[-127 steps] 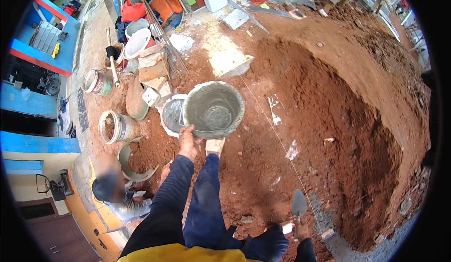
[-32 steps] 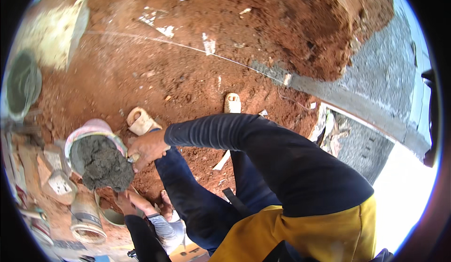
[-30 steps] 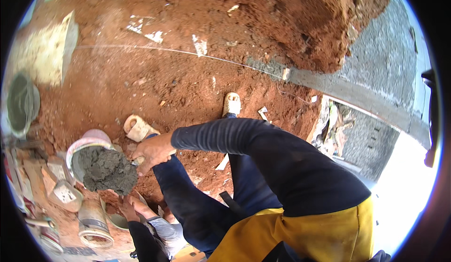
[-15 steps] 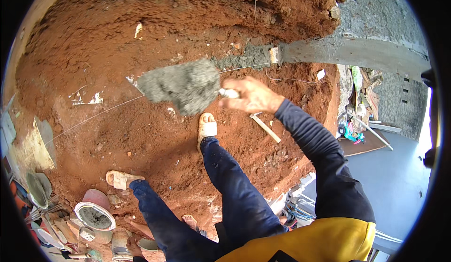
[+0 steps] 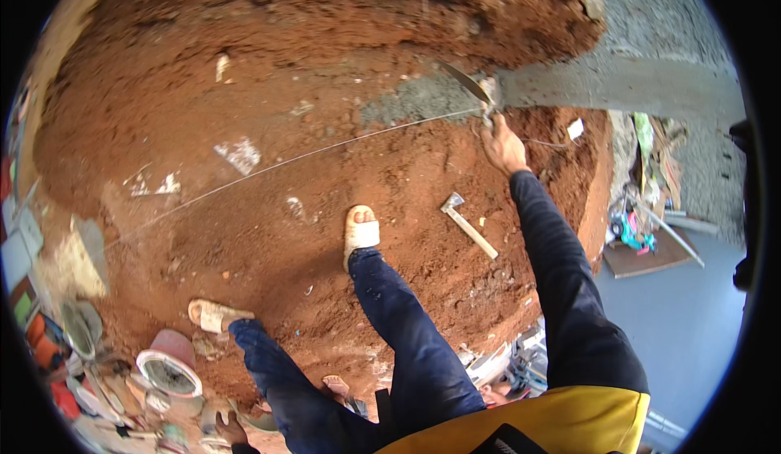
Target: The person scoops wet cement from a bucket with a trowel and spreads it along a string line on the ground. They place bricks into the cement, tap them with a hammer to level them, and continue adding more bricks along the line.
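Note:
My right hand (image 5: 506, 146) is closed around the handle of a trowel (image 5: 466, 83), its thin blade tilted nearly edge-on. No heap of mortar shows on the blade. Below it, grey wet mortar (image 5: 419, 98) is spread on the red soil, beside the end of a concrete beam (image 5: 602, 84). A taut white string (image 5: 325, 154) runs along the near side of the mortar. At the lower left, near the buckets, my left hand (image 5: 233, 429) hangs low with fingers apart, holding nothing visible; my sleeve is partly cut off.
A hatchet-like hammer (image 5: 469, 226) with a wooden handle lies on the soil right of my foot. A bucket of mortar (image 5: 171, 370) stands at the lower left among tools. Another person's foot (image 5: 334, 386) shows behind my legs. An earth bank (image 5: 342, 6) rises ahead.
My right hand has moved right and forward with the trowel. The mortar load has left the blade, and the mortar patch by the beam looks broader.

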Demonstrator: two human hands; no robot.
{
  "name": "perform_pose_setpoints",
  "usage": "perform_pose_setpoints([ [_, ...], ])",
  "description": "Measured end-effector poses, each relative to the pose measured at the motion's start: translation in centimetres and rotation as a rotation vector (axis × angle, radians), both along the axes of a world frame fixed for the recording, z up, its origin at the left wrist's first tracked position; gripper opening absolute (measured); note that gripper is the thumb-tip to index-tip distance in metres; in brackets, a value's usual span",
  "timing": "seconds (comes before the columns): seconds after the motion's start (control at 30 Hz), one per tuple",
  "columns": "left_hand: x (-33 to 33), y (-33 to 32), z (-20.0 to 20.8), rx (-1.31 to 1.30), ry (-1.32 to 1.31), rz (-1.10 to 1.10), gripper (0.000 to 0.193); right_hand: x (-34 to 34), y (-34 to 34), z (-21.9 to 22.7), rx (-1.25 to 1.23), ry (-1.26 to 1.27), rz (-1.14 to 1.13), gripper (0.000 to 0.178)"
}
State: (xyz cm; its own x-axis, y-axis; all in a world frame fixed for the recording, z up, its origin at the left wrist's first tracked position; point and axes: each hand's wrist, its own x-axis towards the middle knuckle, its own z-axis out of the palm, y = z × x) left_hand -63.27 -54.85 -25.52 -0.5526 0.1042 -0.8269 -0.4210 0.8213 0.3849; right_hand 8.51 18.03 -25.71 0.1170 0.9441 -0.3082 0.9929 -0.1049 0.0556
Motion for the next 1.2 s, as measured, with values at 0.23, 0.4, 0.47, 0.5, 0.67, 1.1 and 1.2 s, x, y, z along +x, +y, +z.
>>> perform_pose_setpoints([
  [0.23,1.3,-6.0,-2.9,-0.505,0.354,-0.592,0.08,-19.9,-18.5,0.7,-0.359,0.743,-0.458,0.04],
  [0.4,-5.8,-13.8,-6.5,-0.541,0.605,-0.452,0.055,-39.5,-31.6,1.8,-0.789,0.601,-0.399,0.025],
  [0.47,-10.1,-16.8,-6.9,-0.457,0.595,-0.203,0.045,-46.7,-35.1,2.7,-0.907,0.526,-0.251,0.026],
  [0.5,-12.8,-18.4,-7.0,-0.442,0.678,-0.219,0.047,-49.8,-36.4,3.2,-0.993,0.519,-0.19,0.026],
  [0.67,-28.1,-24.2,-8.8,-0.265,0.632,0.231,0.068,-60.6,-40.2,4.0,-1.13,0.272,-0.064,0.026],
  [1.1,-55.5,-28.5,-16.5,-0.055,0.464,1.073,0.085,-60.4,-40.1,6.2,-1.001,-0.006,-0.256,0.021],
  [1.2,-56.3,-28.1,-14.8,-0.045,0.332,1.036,0.061,-61.1,-40.2,7.0,-1.007,-0.016,-0.254,0.022],
])
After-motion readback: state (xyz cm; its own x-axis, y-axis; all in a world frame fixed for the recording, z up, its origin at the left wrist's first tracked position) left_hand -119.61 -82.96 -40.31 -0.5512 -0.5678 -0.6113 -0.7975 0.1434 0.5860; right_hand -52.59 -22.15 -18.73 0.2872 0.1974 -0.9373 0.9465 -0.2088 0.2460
